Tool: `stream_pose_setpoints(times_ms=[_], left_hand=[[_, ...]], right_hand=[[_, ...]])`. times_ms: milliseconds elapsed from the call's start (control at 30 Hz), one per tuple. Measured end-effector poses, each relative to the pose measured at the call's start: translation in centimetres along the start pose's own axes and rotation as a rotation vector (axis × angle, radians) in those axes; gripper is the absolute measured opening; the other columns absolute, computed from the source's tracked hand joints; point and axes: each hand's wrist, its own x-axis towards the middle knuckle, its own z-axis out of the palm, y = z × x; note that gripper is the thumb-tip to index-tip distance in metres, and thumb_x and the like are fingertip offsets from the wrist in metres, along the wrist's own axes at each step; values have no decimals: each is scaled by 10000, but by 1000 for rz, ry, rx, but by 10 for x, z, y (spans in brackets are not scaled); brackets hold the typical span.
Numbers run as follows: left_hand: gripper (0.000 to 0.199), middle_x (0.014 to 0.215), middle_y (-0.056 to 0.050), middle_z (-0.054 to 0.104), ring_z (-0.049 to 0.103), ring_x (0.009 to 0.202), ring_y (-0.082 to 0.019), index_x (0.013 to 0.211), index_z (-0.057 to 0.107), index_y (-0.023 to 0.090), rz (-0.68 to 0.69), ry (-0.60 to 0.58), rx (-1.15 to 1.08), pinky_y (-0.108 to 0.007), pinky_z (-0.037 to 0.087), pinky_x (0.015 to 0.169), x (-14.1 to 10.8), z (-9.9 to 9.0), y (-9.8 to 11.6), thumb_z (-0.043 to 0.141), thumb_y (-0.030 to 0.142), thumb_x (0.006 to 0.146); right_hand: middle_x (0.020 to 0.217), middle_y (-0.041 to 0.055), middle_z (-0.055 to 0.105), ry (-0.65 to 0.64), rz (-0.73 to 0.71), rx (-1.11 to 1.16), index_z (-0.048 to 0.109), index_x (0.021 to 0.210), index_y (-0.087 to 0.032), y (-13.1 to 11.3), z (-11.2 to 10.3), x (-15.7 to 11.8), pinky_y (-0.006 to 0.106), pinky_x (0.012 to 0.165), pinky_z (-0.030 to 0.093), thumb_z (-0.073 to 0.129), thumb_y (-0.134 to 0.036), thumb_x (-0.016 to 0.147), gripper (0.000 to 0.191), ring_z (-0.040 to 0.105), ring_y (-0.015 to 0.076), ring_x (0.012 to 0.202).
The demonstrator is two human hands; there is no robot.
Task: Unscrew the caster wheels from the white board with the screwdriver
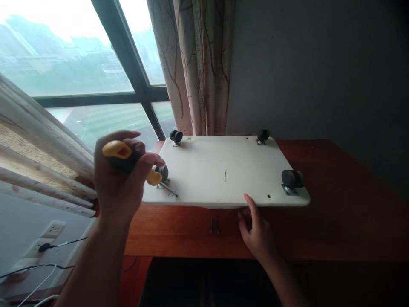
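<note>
My left hand (119, 179) is wrapped around the yellow and black handle of a screwdriver (119, 154). Its metal shaft slants down to the front left part of a white board (204, 166), the tip meeting a small dark spot; whether that is a screw or a hole I cannot tell. My right hand (257, 232) holds the board's front edge, index finger on top and other fingers below it. Dark caster wheels stand at the corners: one front right (292, 179), one back right (263, 136), one back left (176, 137). The front left caster (162, 172) is partly behind my left hand.
Two small screws (214, 227) lie on the reddish wooden table (345, 204), before the board. A dark hole (269, 196) shows near the board's front right. Window, curtains (204, 64) and a wall socket (53, 229) with cables are to the left and behind.
</note>
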Motion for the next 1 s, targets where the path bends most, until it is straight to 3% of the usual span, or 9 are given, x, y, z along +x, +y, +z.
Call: stream_pose_setpoints(times_ms=[100,200,367,467,567,667,767,867,1000], left_hand=[[393,903,4,578,558,581,-93,1104,672,249,-98,-121,-150,-259,504,511,0,0,2,850,313,760],[494,1053,-93,633,607,689,-153,1199,664,193,-200,-191,-289,-319,549,605,2,-1,3,717,533,845],[247,1069,-120,695,700,911,-222,1014,641,169,-98,-128,-239,-362,592,812,4,1,3,778,230,819],[328,1004,-65,732,679,719,-156,1017,573,232,-101,-136,-263,-312,582,675,6,3,1,785,113,797],[273,896,-58,696,581,627,-123,1110,606,212,-163,-204,-325,-257,513,570,8,3,-1,733,260,873],[453,911,-100,657,582,716,-157,1198,643,116,-221,-219,-393,-304,538,654,7,2,0,621,469,915],[373,964,-112,668,628,854,-194,1135,686,109,-186,-239,-373,-324,566,762,6,2,2,606,412,933],[221,1136,-99,699,684,981,-246,1076,666,198,-134,-286,-300,-399,589,865,5,3,4,697,317,893],[200,1019,-52,723,634,631,-132,1054,623,256,-148,-257,-313,-290,562,587,6,6,5,726,265,883]], right_hand=[[972,90,760,3,4,6,370,1524,-188,-1,1,0,324,721,631,469,-271,997,542,767,223,811],[939,76,759,2,1,7,364,1525,-188,-1,1,0,315,694,627,474,-263,996,545,764,218,781],[939,79,760,-3,-15,24,359,1527,-180,-2,-1,2,310,701,628,472,-260,1000,545,765,215,794],[951,83,761,0,-19,30,363,1527,-180,-1,-1,2,310,718,630,471,-261,1001,542,766,213,809],[967,82,762,-6,-14,36,362,1530,-187,0,0,1,309,730,628,473,-256,999,547,766,212,830],[949,71,761,-13,-10,50,370,1528,-193,1,0,1,302,709,626,482,-263,992,552,766,214,815],[930,62,758,-21,3,63,366,1530,-200,0,-1,0,294,684,618,480,-256,990,554,765,214,799],[898,42,746,-31,0,76,338,1540,-211,-1,-3,1,294,682,611,469,-240,995,562,756,202,766],[866,27,734,-28,-9,75,332,1542,-219,-1,-3,2,298,681,611,473,-238,994,566,752,200,751]])
